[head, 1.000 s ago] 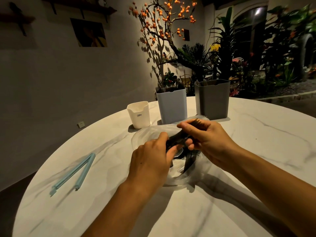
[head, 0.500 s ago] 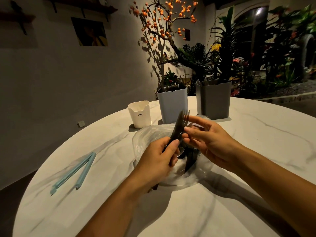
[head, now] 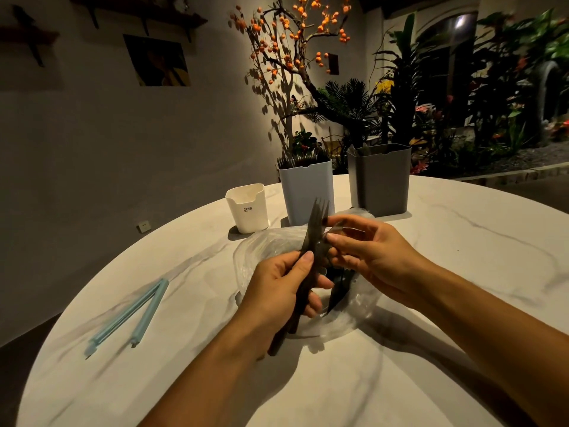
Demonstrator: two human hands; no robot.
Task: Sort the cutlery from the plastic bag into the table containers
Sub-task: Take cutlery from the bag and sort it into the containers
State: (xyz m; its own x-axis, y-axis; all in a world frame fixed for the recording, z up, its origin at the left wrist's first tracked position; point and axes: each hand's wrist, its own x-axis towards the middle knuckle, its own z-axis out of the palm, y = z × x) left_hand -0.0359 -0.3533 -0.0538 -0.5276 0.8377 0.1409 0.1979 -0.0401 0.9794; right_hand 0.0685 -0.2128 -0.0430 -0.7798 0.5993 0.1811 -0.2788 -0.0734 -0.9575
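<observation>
My left hand (head: 278, 286) grips a bundle of dark forks (head: 314, 229), tines up, above a clear plastic bag (head: 255, 254) lying on the round marble table (head: 431, 303). My right hand (head: 372, 257) hovers beside the fork heads, fingertips touching or pinching at them. More dark cutlery (head: 338, 288) lies inside the bag. Behind the bag stand three containers: a small white cup (head: 248, 209), a pale blue bin (head: 306, 192) with cutlery tips showing at its rim, and a grey bin (head: 380, 180).
A light blue bag-sealing clip (head: 132, 312) lies open on the table's left side. A wall and potted plants stand beyond the far edge.
The forks came up out of the bag from lying low to upright in my left hand. My right hand shifted from the bag to the fork heads.
</observation>
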